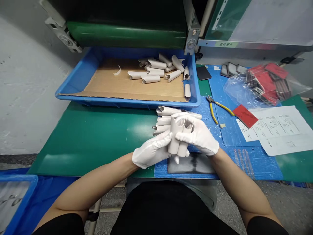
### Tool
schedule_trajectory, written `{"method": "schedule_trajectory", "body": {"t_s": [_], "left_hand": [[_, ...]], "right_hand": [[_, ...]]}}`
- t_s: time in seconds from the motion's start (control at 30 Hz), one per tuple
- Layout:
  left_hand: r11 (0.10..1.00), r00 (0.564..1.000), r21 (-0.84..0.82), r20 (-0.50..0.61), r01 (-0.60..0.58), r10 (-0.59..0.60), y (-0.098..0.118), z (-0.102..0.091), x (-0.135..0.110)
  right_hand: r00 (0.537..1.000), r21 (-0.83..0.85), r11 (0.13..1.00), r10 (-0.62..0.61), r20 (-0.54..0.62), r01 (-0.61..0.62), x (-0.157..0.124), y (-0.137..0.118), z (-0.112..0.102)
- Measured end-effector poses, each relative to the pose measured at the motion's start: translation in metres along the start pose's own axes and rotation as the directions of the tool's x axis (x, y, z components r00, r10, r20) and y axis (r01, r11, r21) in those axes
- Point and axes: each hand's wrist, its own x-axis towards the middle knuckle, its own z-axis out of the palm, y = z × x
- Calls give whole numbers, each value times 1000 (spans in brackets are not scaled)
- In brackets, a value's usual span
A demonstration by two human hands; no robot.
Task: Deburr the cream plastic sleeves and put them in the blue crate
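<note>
Both of my hands wear white gloves and meet over the near edge of the bench. Two white tubular plastic parts (173, 143), side by side with notched upper ends, are gripped between them. My left hand (154, 148) closes on the left part from its side. My right hand (199, 133) wraps over the right part, its thumb across the front. Just behind the hands, several more white tubular parts (166, 111) lie in a stack, partly hidden by my right hand. Below the held parts sits a dark grey pad (202, 164) on a blue sheet.
A blue tray (137, 103) lined with cardboard holds several white parts under a green conveyor roller (127, 34). To the right are yellow-handled cutters (212, 111), a red abrasive pad (245, 116), printed papers (288, 130) and a clear bag of red pads (266, 85).
</note>
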Motion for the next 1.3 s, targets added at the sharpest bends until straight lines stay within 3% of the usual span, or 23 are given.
{"method": "schedule_trajectory", "body": {"t_s": [0.13,0.27,0.33,0.4,0.5,0.6,0.63,0.67,0.7,0.73,0.77,0.8,0.87,0.93,1.03,1.1,1.17,1.23,1.3], "left_hand": [[994,1000,104,15,17,-19,-1,-1,-2],[969,996,231,-25,90,-87,5,4,-2],[959,994,262,-33,107,-102,4,8,-1],[961,993,249,-48,116,-108,-1,13,-3],[961,985,220,-88,167,-151,-12,23,-11],[936,958,235,-177,262,-224,-27,37,-20],[928,944,228,-223,294,-244,-33,42,-22],[926,928,211,-273,314,-253,-41,48,-24],[924,913,191,-309,332,-264,-49,55,-24],[922,902,170,-330,347,-278,-59,62,-23],[920,895,151,-335,361,-296,-69,69,-21],[915,890,138,-324,379,-320,-79,77,-18],[903,888,127,-284,410,-363,-96,94,-9],[897,891,124,-238,424,-388,-107,111,3],[891,890,96,-167,443,-425,-111,132,17],[889,886,45,-115,456,-448,-110,139,21],[885,884,-19,-50,464,-465,-109,141,19],[883,887,-90,13,461,-462,-109,137,12],[883,897,-158,57,442,-438,-110,131,5]], "right_hand": [[997,115,993,26,78,-35,1,-2,-1],[994,258,965,-65,87,41,1,-6,0],[990,363,921,-134,-42,140,-7,-12,-4],[936,394,864,-212,-282,315,-29,-17,-13],[784,402,753,-235,-575,521,-93,-11,-33],[653,449,696,-37,-756,560,-187,26,-42],[570,462,699,96,-816,545,-220,45,-41],[441,491,700,274,-855,518,-252,66,-38],[273,530,693,456,-847,489,-280,88,-34],[145,534,691,539,-830,487,-305,111,-31],[51,530,691,585,-809,491,-325,132,-30],[-17,535,686,623,-782,493,-339,150,-31],[-84,547,676,663,-744,493,-349,179,-44],[-103,565,668,685,-721,484,-340,196,-70],[-86,594,672,691,-717,442,-306,209,-112],[-57,615,690,681,-730,380,-284,214,-119],[-15,621,733,650,-760,276,-271,218,-99],[47,580,802,580,-813,139,-270,219,-58],[140,461,887,456,-879,10,-281,215,-13]]}}
